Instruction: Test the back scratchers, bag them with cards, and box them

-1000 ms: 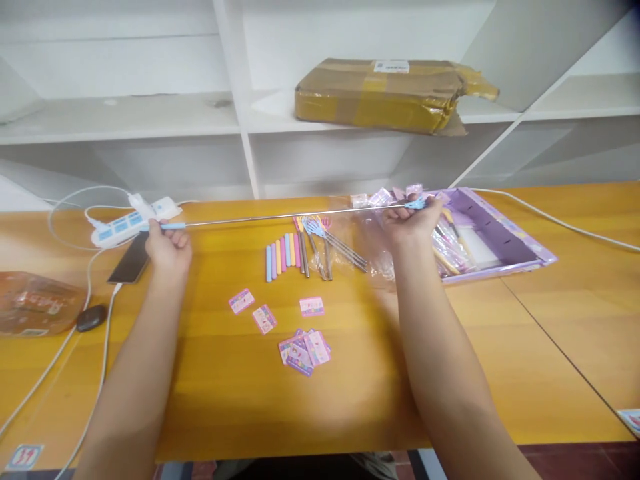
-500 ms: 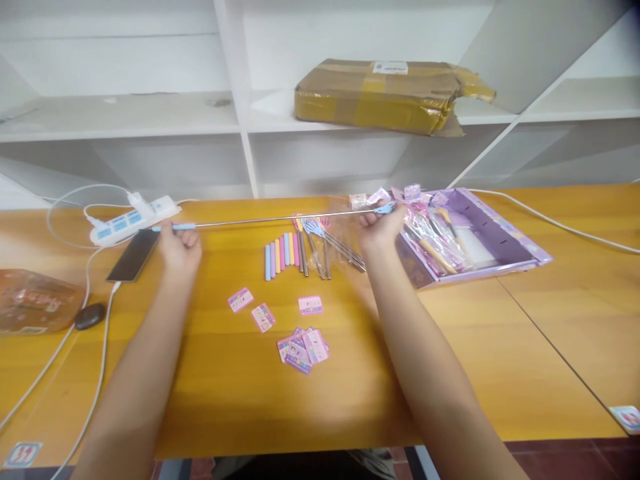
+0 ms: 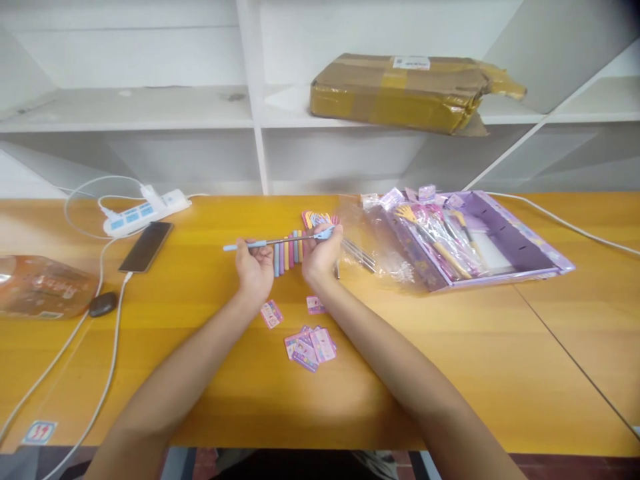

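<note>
A blue telescopic stick [image 3: 287, 241] spans between my two hands, fairly short now. My left hand [image 3: 255, 267] is closed round its blue handle, and my right hand [image 3: 323, 257] pinches the end with the small blue hand-shaped head. Behind and below the stick lie a row of coloured tubes [image 3: 286, 257], partly hidden by my hands, and several metal rods [image 3: 359, 253] with hand-shaped tops. Small pink and purple cards [image 3: 323, 345] lie nearer me, some overlapping.
On the right, a purple open box [image 3: 520, 240] holds plastic-wrapped sticks. At the left are a phone [image 3: 147, 247], a power strip [image 3: 145, 212], cables, a black mouse [image 3: 103, 304] and an orange package [image 3: 45, 287]. A taped carton [image 3: 395, 93] rests on the shelf.
My hands have come close together, the left moving right and the right moving left. The stick between them has collapsed from long to short. The view has shifted slightly.
</note>
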The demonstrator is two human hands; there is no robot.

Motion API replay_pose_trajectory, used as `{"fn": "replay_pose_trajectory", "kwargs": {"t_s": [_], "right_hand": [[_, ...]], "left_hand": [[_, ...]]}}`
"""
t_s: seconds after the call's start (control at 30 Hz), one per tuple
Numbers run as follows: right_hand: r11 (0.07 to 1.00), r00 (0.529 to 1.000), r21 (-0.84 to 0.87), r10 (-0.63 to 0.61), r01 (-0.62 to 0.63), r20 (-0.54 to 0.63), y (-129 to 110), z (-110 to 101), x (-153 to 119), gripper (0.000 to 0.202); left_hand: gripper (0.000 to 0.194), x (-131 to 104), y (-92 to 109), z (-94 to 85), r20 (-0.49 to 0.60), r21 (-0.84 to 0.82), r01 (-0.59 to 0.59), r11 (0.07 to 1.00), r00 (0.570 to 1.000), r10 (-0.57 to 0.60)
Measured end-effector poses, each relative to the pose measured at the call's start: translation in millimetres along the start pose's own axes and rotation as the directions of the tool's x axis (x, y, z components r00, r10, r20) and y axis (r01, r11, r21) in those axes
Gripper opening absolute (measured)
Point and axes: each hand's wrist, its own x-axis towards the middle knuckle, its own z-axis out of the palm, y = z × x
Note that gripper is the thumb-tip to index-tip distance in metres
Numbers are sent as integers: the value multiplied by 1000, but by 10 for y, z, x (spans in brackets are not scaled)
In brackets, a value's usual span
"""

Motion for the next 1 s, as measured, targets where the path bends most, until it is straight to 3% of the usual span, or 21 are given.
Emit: {"fn": "replay_pose_trajectory", "kwargs": {"t_s": [0.2, 0.4, 0.53, 0.8, 1.0], "right_hand": [[987, 979, 39, 147, -154, 139, 136, -14, -214, 49], [930, 907, 27, 351, -367, 233, 112, -130, -118, 57], [916, 883, -10, 389, -401, 261, 146, -185, -89, 58], [931, 893, -24, 356, -364, 275, 153, -182, -102, 60], [907, 876, -7, 409, -421, 256, 110, -157, -95, 63]], "left_hand": [[44, -208, -90, 54, 139, 122, -34, 992, 990, 16], [44, -227, -55, 18, 268, 224, -44, 974, 963, -18], [44, -185, -75, -31, 253, 231, -25, 973, 967, -35], [45, -114, -83, -76, 231, 228, 3, 974, 971, -57], [44, -71, -101, -115, 200, 235, 20, 972, 977, -68]]}}
